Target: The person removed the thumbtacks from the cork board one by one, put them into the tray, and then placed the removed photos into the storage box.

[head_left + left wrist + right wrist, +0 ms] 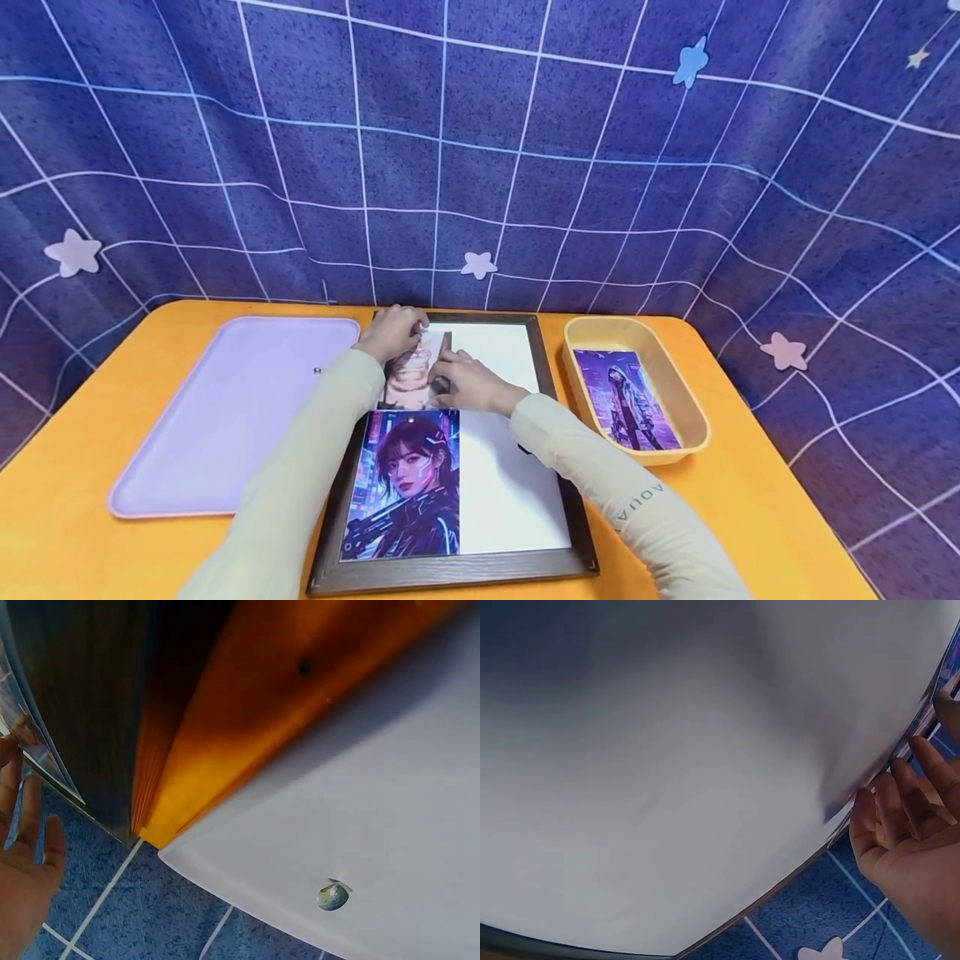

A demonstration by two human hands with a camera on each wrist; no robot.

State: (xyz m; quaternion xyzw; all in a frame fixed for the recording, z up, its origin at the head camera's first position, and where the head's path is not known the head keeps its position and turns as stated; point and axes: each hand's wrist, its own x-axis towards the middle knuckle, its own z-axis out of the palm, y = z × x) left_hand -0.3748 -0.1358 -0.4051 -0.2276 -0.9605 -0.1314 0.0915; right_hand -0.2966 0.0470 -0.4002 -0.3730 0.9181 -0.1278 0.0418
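Inside a dark-framed white board (510, 500), a pale pink picture card (408, 383) lies at the upper left. My left hand (393, 333) rests at its top left edge, fingers slightly bent; the left wrist view shows that hand (26, 862) with spread fingers beside the frame corner. Across the card's right side, my right hand (476, 382) touches the surface with its fingertips. The right wrist view shows this hand (915, 840) with gently bent fingers along the card's edge. Directly below lies a purple-blue picture card (408, 483) of a figure with a gun.
A lilac tray (247, 408) lies left of the frame, with a small shiny round piece (332, 896) on it. To the right stands a yellow bin (686, 417) holding another picture card (626, 400). Behind the orange table (757, 500) hangs a blue gridded curtain (480, 150).
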